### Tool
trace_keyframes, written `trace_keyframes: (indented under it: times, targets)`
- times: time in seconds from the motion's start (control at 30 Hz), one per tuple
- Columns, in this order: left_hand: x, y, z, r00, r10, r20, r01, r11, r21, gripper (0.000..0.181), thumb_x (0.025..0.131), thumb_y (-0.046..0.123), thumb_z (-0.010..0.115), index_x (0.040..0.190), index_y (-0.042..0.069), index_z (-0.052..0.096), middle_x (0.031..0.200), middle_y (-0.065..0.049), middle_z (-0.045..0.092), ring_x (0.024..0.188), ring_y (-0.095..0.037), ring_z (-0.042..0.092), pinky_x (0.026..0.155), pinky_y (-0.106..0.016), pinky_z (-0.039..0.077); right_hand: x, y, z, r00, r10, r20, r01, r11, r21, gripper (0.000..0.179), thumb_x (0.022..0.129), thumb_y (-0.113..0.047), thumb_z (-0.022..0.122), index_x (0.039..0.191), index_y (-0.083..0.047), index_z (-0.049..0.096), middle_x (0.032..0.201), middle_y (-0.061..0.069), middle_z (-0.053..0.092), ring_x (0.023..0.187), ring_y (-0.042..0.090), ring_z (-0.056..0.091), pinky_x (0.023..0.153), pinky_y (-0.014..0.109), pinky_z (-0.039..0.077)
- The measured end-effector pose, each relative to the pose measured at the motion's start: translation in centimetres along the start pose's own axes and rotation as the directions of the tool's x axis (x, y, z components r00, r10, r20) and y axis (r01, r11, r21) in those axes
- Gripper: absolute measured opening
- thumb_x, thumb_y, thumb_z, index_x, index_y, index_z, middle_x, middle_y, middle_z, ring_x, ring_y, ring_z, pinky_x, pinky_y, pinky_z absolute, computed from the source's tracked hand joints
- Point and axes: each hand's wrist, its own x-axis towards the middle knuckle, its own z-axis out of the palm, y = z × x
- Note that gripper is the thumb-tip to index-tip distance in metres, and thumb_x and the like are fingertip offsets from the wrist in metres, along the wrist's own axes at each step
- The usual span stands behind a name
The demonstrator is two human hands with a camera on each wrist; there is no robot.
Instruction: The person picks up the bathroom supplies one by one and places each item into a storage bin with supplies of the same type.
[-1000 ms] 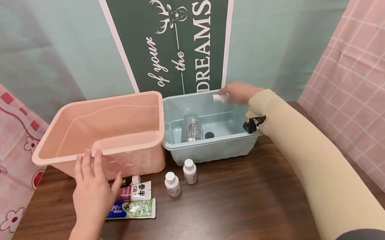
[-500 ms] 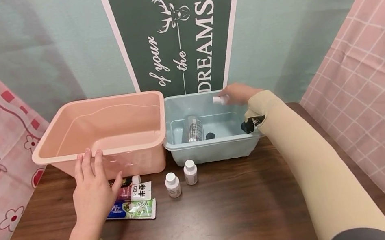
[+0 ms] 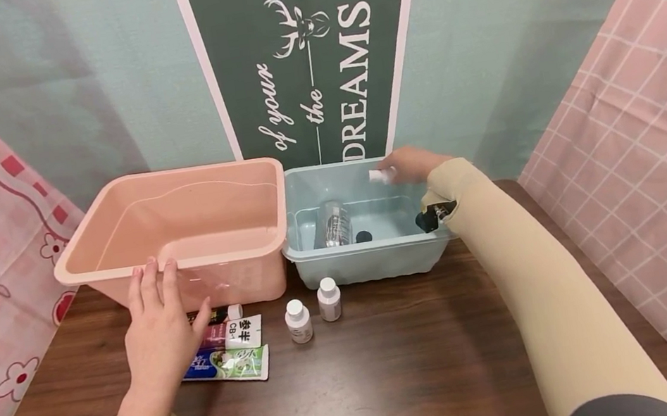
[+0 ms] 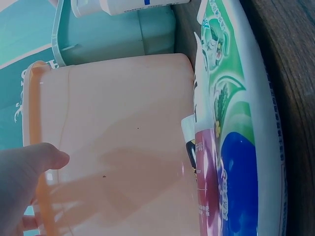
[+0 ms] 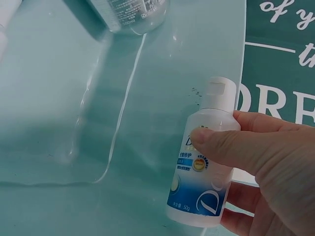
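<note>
Blue-labelled bottle (image 5: 202, 167) is what we hold, over the inside of the blue bin (image 3: 373, 261), up by its far wall and right of that wall's middle. Our right hand (image 3: 410, 164) pinches it: the thumb presses on the front, and the other fingers curl behind.

Its long axis runs roughly along the blue bin's far wall, with the white cap (image 3: 377, 175) toward the bin's left and the base toward the bin's right. From our right fingers it lies inward, on the side of the blue bin's hollow, while the hand itself is on the rim side. We cannot tell whether it touches the wall.

Our right hand is clearly the nearer. Our left hand (image 3: 155, 332) is well apart, left of the blue bin, its fingers nearly straight and a little spread over the rim of the pink bin (image 3: 241, 278), the thumb out to the side.

Inside the blue bin, toward its left, we see a clear bottle (image 3: 334, 225) lying aslant. Before the blue bin's near wall, toward its left end, two pill bottles (image 3: 329, 299) stand upright. Farther left of the blue bin and nearer to us lie three tubes (image 3: 237, 364), partly hidden by our left hand.
</note>
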Motion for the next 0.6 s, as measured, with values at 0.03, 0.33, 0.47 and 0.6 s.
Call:
trace_keyframes:
  times: [0.03,0.33,0.47,0.6]
  targets:
    - [0.04,0.0,0.0,1.0,0.001,0.0,-0.001,1.0,0.0,0.077,0.07,0.026,0.07,0.133,-0.006,0.04,0.135,-0.032,0.037,0.126,-0.05,0.031,0.069,-0.066,0.045,-0.03,-0.05,-0.04,1.0,0.004,0.002,-0.004,1.0,0.004,0.039,0.086,-0.001,0.057,0.124,0.004,0.056,0.115,0.022,0.06,0.097,0.033,0.055,0.09,0.046,0.043]
    - [0.01,-0.1,0.06,1.0,-0.007,0.007,0.007,1.0,0.0,0.076,0.069,0.025,0.072,0.132,-0.005,0.041,0.135,-0.032,0.037,0.126,-0.049,0.031,0.069,-0.066,0.045,0.05,0.1,0.1,1.0,-0.019,-0.007,0.019,1.0,0.008,0.041,0.085,0.001,0.055,0.126,0.004,0.054,0.113,0.022,0.06,0.096,0.032,0.055,0.09,0.045,0.043]
    - [-0.02,-0.19,0.12,1.0,-0.012,0.006,0.012,1.0,-0.002,0.076,0.069,0.026,0.071,0.132,-0.005,0.041,0.135,-0.032,0.037,0.126,-0.049,0.031,0.069,-0.066,0.045,0.15,0.21,0.18,1.0,-0.031,-0.004,0.031,0.999,0.017,0.042,0.085,0.002,0.055,0.126,0.005,0.054,0.112,0.023,0.061,0.095,0.032,0.055,0.09,0.046,0.043]
    - [0.07,-0.26,0.13,1.0,-0.013,0.008,0.013,1.0,-0.002,0.076,0.07,0.026,0.071,0.133,-0.004,0.04,0.135,-0.032,0.037,0.127,-0.049,0.03,0.07,-0.066,0.045,0.21,0.26,0.21,1.0,-0.027,-0.004,0.027,1.0,0.01,0.042,0.084,0.003,0.055,0.126,0.004,0.054,0.113,0.023,0.06,0.096,0.033,0.055,0.09,0.046,0.043]
